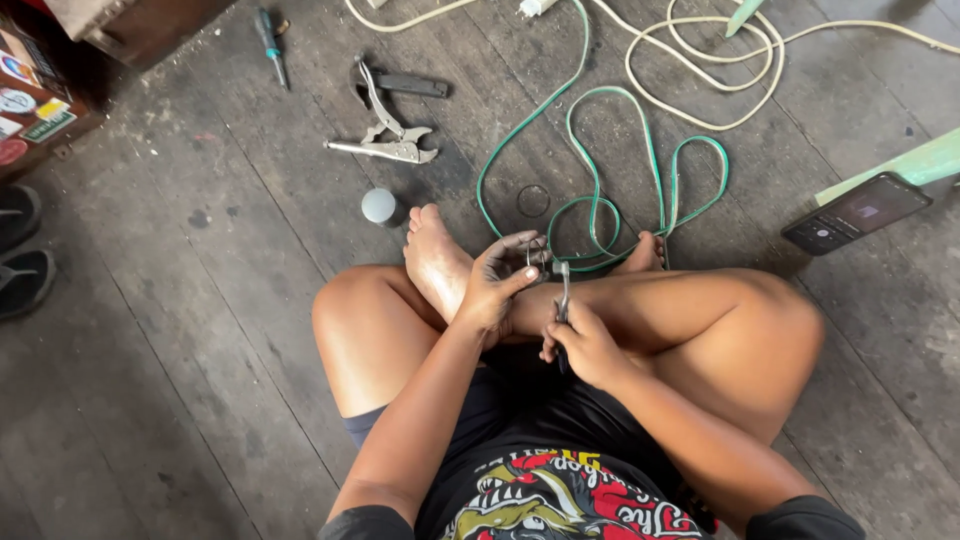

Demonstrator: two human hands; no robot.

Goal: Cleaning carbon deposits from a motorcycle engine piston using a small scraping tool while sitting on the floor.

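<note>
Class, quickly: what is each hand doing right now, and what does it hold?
Left hand: fingers curled, pinching the end of the green cable.
Right hand: closed around the handles of a small plier-like tool.

The dark wooden plank floor (200, 330) is carrying everything here. Locking pliers (385, 138) are lying at about 11 o'clock with a screwdriver (271, 44) beyond them and a small white ball (379, 206) just below them, while a green cable (600, 170) and a cream cable (700, 70) are looping at 12 to 1 o'clock. A phone (856, 212) is resting at 2 o'clock, and dark sandals (20, 255) are sitting at 9 o'clock.
</note>
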